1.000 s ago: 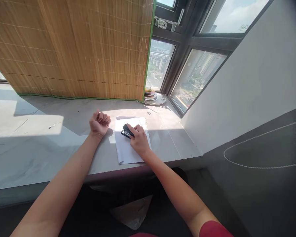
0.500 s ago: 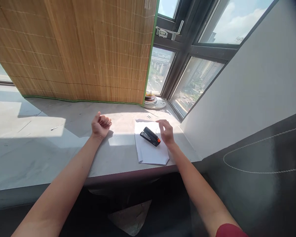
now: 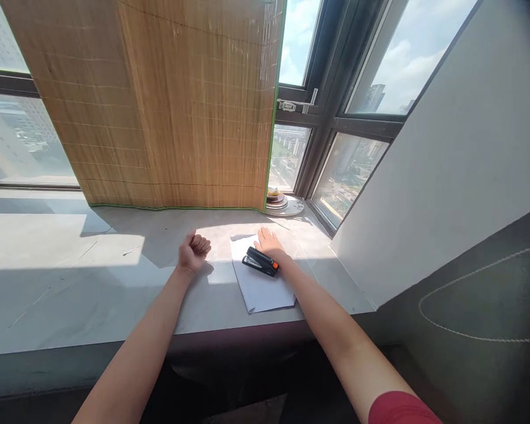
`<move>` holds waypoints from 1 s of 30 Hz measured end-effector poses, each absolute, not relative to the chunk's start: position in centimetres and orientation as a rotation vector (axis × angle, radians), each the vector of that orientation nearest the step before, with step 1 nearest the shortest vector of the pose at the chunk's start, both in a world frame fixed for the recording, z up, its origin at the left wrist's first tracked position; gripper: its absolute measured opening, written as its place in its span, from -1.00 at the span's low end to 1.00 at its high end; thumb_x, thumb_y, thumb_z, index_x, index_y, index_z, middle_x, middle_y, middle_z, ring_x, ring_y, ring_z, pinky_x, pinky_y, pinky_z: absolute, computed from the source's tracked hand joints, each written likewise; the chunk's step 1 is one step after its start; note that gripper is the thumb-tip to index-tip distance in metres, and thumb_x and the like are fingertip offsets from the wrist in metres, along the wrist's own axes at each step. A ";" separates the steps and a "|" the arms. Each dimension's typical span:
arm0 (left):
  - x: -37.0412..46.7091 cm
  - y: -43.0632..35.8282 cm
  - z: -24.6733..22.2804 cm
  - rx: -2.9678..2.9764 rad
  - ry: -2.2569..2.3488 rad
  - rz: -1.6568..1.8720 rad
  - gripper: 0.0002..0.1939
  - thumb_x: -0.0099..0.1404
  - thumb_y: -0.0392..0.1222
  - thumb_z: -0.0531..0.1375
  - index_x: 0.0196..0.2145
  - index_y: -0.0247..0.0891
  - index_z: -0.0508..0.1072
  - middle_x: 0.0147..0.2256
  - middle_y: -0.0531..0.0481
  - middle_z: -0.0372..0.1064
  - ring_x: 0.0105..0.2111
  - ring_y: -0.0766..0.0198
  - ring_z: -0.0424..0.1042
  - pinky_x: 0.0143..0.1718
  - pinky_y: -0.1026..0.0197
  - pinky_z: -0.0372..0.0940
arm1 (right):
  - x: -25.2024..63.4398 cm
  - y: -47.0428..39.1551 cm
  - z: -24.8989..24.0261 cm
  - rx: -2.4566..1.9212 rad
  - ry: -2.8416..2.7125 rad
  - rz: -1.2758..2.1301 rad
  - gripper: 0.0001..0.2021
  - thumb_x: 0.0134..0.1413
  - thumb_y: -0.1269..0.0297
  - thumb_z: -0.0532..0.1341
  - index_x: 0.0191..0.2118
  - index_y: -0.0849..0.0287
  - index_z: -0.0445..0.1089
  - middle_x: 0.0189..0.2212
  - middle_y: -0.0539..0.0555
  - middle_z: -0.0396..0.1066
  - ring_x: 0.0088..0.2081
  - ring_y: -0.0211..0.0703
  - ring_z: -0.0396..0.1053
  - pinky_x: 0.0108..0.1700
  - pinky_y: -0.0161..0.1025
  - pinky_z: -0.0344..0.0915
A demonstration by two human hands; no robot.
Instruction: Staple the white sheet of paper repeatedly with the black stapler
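Observation:
White papers (image 3: 265, 294) lie on the pale stone sill, close to its front edge. On top of them rests a black stapler (image 3: 260, 261) with an orange piece at its right end. My right hand (image 3: 270, 242) lies flat over the upper right of the papers, fingers stretched out, just behind the stapler. To the left, my left hand (image 3: 194, 252) is held in a loose fist with the palm side up, away from the papers; nothing shows inside it.
A bamboo blind (image 3: 194, 118) hangs down to the back of the sill (image 3: 92, 300). Stacked plates (image 3: 287, 206) stand in the window corner. A white wall (image 3: 424, 176) rises on the right, with a beaded cord (image 3: 459, 335) looping beside it.
My right hand has gone from hovering with bent fingers at the papers' right side to lying flat on their upper part. The papers appear slightly turned. The camera view has shifted.

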State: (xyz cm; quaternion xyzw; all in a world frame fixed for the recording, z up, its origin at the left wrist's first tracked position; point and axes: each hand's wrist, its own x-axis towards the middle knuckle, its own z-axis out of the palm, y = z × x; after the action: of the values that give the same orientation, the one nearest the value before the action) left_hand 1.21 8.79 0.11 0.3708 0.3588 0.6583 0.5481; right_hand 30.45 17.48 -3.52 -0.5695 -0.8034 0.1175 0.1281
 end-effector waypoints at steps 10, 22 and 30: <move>-8.4 0.0 -2.5 1.650 2.637 0.579 -0.46 0.55 -0.12 -0.04 0.36 -0.32 0.39 0.46 -0.47 0.16 0.50 -0.41 0.00 0.36 -0.68 -0.10 | 12.6 15.9 -3.6 -1.390 -2.439 0.450 -0.32 0.51 0.09 0.05 0.59 0.25 0.09 0.60 0.17 -0.03 0.62 0.22 -0.13 0.62 0.20 -0.26; -8.2 0.2 -2.1 1.662 2.651 0.531 -0.42 0.55 -0.11 -0.13 0.34 -0.43 0.36 0.35 -0.58 0.22 0.41 -0.45 0.11 0.32 -0.72 -0.08 | 14.9 14.4 -3.7 -1.384 -2.430 0.379 -0.26 0.50 0.14 0.08 0.63 0.29 -0.08 0.63 0.22 -0.23 0.65 0.03 -0.26 0.63 0.05 -0.24; -7.9 0.2 -2.2 1.685 2.709 0.504 -0.45 0.55 -0.12 -0.12 0.29 -0.41 0.39 0.31 -0.56 0.26 0.38 -0.44 0.16 0.31 -0.70 -0.02 | 25.4 14.0 -3.6 -1.534 -2.299 0.257 -0.34 0.43 0.23 0.16 0.57 0.08 0.16 0.55 0.18 0.11 0.62 0.07 -0.10 0.60 0.10 -0.07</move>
State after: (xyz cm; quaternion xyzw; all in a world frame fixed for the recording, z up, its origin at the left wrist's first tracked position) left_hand -7.94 0.18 -2.21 0.5211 0.8380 0.1558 -0.0439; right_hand 25.38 13.97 -3.63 -0.5435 -0.8145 0.0910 0.1817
